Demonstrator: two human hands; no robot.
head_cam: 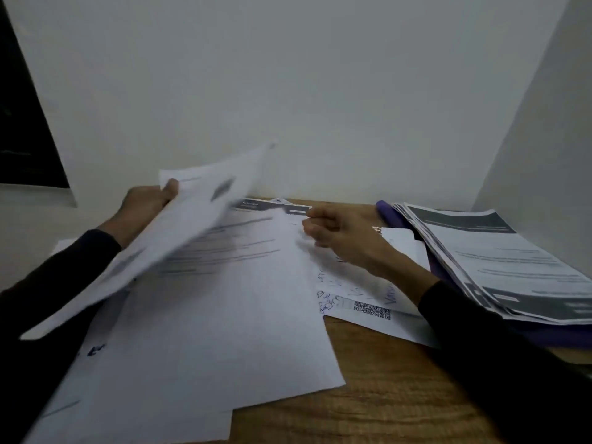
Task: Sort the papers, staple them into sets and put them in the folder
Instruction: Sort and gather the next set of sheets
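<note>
Left hand [145, 200], dark sleeve: grips lifted sheet [153, 248] by far edge, sheet tilted above table's left side, blurred. Loose papers [224, 315]: overlapping spread across table [384, 395] centre, printed and handwritten, one with QR code. Right hand [339, 233]: fingers curled at far edge of spread; grip unclear. Purple folder [384, 209]: right edge, printed stack [499, 261] lying on it.

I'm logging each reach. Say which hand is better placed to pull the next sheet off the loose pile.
Right, probably. The right hand holds nothing and already hovers at the far edge of the loose pile, while the left hand grips a lifted sheet.
</note>
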